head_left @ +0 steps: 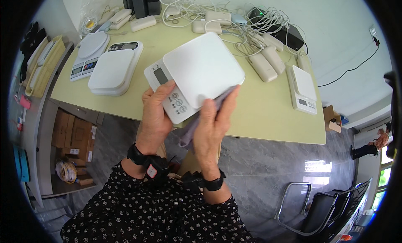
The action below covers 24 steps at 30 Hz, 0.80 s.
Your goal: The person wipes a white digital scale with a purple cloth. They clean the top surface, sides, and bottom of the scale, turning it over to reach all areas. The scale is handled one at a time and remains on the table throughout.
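Scale [204, 67]: one; white, square plate, panel with grey display and buttons; held tilted over the front edge of the table [268, 117]; whether its underside touches the table cannot be told
Cloth [190, 132]: one; grey-purple; lies along the near right edge of the scale, a loose end hanging at the panel's lower corner
Left hand [157, 109]: grasping the scale at its panel end; thumb on the panel beside the display; remaining fingers hidden, their placement cannot be told
Right hand [213, 130]: grasping the cloth against the edge; thumb on the plate side, visible finger along the outer side
Edge wiping: the step in hand, judged from the cloth's place at the edge; next move calls for firm left support and light cloth pressure along the rim, off the buttons
Wrist straps [213, 183]: two; black; one per wrist
Other scales [112, 69]: three; white; two side by side at the table's left, one near its right end
White packs [261, 67]: several along the rear; exact count prevented by overlap
Cables [268, 27]: many; white, tangled over the packs; not countable
Cartons [77, 136]: several on the shelf at left; one more beyond the table's right end
Chairs [320, 211]: at least two; lower right
Person [380, 139]: one; background, far right
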Each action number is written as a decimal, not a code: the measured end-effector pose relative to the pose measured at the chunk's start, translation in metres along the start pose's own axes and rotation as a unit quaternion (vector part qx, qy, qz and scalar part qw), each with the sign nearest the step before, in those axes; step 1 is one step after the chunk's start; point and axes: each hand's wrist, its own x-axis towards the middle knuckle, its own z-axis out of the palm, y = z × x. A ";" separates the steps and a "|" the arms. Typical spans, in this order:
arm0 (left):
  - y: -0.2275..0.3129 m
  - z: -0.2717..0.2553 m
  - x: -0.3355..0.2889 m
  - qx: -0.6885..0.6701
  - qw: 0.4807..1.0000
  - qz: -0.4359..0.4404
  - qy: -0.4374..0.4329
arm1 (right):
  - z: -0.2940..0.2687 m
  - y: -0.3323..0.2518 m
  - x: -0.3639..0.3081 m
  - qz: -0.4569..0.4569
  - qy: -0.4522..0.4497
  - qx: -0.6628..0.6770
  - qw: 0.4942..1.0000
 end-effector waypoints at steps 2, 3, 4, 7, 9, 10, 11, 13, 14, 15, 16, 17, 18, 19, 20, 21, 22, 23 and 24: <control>-0.002 0.004 0.002 0.003 1.000 0.002 -0.010 | 0.011 0.001 -0.013 -0.060 -0.019 -0.055 0.996; -0.002 0.005 0.002 0.020 1.000 -0.008 0.005 | 0.013 0.004 -0.014 -0.078 -0.019 -0.048 0.996; -0.002 0.006 0.002 -0.001 1.000 0.001 -0.018 | 0.014 0.005 -0.018 -0.081 -0.022 -0.054 0.995; -0.002 0.006 0.001 -0.027 0.999 -0.025 -0.008 | 0.018 0.005 -0.031 -0.097 -0.034 -0.081 0.991; -0.002 0.004 0.003 -0.020 0.998 -0.054 -0.002 | 0.019 0.002 -0.038 -0.127 -0.050 -0.091 0.986; -0.002 0.002 0.005 -0.008 0.999 -0.035 -0.008 | 0.015 -0.002 -0.042 -0.092 -0.076 -0.114 0.986; -0.001 0.000 0.008 0.005 1.000 -0.014 -0.012 | 0.009 -0.008 -0.047 -0.056 -0.101 -0.121 0.986; 0.001 -0.004 0.013 0.018 1.000 0.012 -0.018 | -0.010 -0.021 -0.050 -0.008 -0.171 -0.116 0.978; 0.002 -0.005 0.015 0.017 1.000 0.018 -0.019 | -0.025 -0.028 -0.046 0.002 -0.215 -0.104 0.971; 0.003 -0.007 0.016 0.017 1.000 0.015 -0.007 | -0.037 -0.035 -0.040 0.013 -0.260 -0.093 0.961; 0.005 -0.008 0.016 0.027 0.999 0.015 -0.023 | -0.044 -0.041 -0.034 0.002 -0.201 -0.085 0.976; 0.006 -0.009 0.015 0.041 0.999 0.005 -0.028 | -0.051 -0.048 -0.027 -0.012 -0.137 -0.072 0.988; 0.008 -0.009 0.014 0.047 0.998 -0.001 -0.037 | -0.062 -0.057 -0.016 -0.014 -0.093 -0.039 0.995; 0.008 -0.008 0.013 0.049 0.998 -0.013 -0.039 | -0.067 -0.061 0.002 -0.016 -0.012 -0.026 0.999; 0.008 -0.007 0.013 0.044 0.998 -0.022 -0.045 | -0.075 -0.071 0.011 0.046 0.007 0.152 0.987; 0.008 -0.005 0.013 0.030 0.997 -0.029 -0.065 | -0.074 -0.073 0.029 0.036 0.050 0.190 0.980; 0.009 -0.004 0.014 0.046 0.997 -0.036 -0.057 | -0.073 -0.076 0.042 0.002 0.025 0.298 0.954; 0.009 -0.003 0.016 0.053 0.996 -0.043 -0.061 | -0.073 -0.077 0.059 0.020 0.042 0.310 0.950; 0.010 -0.003 0.017 0.055 0.995 -0.043 -0.072 | -0.070 -0.075 0.074 0.002 0.025 0.364 0.931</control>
